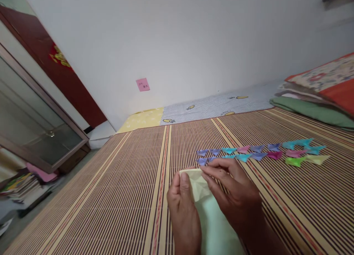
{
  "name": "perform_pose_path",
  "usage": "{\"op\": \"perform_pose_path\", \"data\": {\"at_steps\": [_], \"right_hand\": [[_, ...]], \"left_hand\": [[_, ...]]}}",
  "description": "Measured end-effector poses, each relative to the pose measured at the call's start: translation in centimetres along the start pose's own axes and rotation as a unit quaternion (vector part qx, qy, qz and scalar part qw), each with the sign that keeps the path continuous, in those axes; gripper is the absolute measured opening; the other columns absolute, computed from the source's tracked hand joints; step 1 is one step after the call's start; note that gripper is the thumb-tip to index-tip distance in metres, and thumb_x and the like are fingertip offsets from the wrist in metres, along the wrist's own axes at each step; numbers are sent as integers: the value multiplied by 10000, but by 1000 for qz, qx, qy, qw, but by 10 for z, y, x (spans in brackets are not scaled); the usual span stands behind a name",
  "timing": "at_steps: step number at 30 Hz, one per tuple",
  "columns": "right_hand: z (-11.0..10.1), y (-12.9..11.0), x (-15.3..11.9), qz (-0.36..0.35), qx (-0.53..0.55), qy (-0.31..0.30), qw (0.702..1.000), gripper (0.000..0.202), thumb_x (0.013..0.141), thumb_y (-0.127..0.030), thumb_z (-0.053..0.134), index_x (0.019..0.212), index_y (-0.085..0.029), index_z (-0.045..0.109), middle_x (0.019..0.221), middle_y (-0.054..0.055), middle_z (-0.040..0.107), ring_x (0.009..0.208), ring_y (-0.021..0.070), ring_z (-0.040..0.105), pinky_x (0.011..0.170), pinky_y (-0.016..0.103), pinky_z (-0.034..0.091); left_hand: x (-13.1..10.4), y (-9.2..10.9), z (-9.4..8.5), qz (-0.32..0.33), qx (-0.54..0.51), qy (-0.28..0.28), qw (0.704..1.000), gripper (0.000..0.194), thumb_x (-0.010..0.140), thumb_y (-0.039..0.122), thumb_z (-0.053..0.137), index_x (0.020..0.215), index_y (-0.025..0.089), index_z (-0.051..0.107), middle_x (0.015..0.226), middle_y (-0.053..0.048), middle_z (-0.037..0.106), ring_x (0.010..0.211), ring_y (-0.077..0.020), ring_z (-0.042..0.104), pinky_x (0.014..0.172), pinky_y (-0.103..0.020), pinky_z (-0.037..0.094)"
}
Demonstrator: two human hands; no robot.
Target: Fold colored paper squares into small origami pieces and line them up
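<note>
A pale yellow sheet of creased paper (198,186) is held up between both hands. My left hand (184,207) grips its left side, thumb on the near face and fingers behind. At the top right corner, my right hand (235,190) pinches the paper between thumb and fingers. Under the hands lies a pale green surface (218,225), partly hidden by them. Just beyond my right hand are two rows of small folded paper pieces (258,156) in blue, purple, pink and green. A pale yellow folded piece (318,159) ends the nearer row.
A striped bamboo mat (124,196) covers the bed. Folded bedding (318,96) is stacked at the right. A pink note (142,84) sticks to the white wall (193,37). Left of the bed are a glass-panelled door (35,111) and a pile of books (20,188).
</note>
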State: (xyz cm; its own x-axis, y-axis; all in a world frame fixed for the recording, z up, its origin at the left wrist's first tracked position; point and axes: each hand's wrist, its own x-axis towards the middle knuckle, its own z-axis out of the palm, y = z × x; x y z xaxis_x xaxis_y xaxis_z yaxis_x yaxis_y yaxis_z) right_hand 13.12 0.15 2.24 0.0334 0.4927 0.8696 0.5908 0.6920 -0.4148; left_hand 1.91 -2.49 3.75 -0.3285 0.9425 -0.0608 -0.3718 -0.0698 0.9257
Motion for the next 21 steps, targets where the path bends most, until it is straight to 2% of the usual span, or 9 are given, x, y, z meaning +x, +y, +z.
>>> {"op": "perform_pose_path", "data": {"at_steps": [3, 7, 13, 16, 19, 21], "right_hand": [[0, 0, -1, 1, 7, -5, 1000, 233, 933, -100, 656, 1115, -222, 734, 1038, 71, 644, 957, 213, 650, 814, 376, 565], [0, 1, 0, 13, 27, -11, 999, 202, 943, -116, 646, 1076, -238, 735, 953, 50, 643, 891, 202, 662, 750, 344, 564], [1, 2, 0, 10, 46, -30, 998, 174, 952, -119, 633, 1065, -230, 706, 953, 38, 674, 917, 195, 679, 788, 320, 556], [1, -1, 1, 48, 86, -27, 995, 125, 966, -124, 605, 955, -225, 678, 927, 27, 673, 913, 182, 679, 785, 296, 545], [-1, -3, 1, 110, 117, -45, 986, 142, 971, -183, 604, 841, -229, 635, 818, -6, 665, 760, 153, 660, 678, 265, 523], [-2, -3, 0, 156, 113, -57, 980, 60, 949, -229, 643, 892, -241, 657, 767, -29, 673, 651, 135, 635, 596, 246, 503]], "left_hand": [[2, -2, -2, 2, 5, -5, 1000, 454, 881, 588, 683, 968, 144, 728, 859, -86, 745, 732, -184, 710, 670, -267, 572], [3, -2, -3, -8, -10, -7, 1000, 449, 893, 582, 673, 1012, 152, 728, 870, -85, 745, 738, -181, 710, 679, -267, 566], [1, -1, -2, -3, -9, -12, 1000, 442, 877, 593, 685, 929, 155, 716, 821, -72, 732, 708, -177, 700, 660, -262, 562], [-1, 2, -2, -8, -5, -12, 1000, 433, 872, 581, 696, 936, 153, 718, 802, -75, 736, 698, -182, 705, 639, -256, 560], [-2, 3, -2, 1, 2, -27, 1000, 413, 882, 551, 700, 971, 150, 736, 820, -82, 746, 729, -191, 714, 658, -259, 563], [-2, 2, -2, -2, -5, -33, 999, 423, 884, 555, 696, 982, 147, 744, 841, -91, 753, 751, -198, 719, 678, -269, 568]]}}
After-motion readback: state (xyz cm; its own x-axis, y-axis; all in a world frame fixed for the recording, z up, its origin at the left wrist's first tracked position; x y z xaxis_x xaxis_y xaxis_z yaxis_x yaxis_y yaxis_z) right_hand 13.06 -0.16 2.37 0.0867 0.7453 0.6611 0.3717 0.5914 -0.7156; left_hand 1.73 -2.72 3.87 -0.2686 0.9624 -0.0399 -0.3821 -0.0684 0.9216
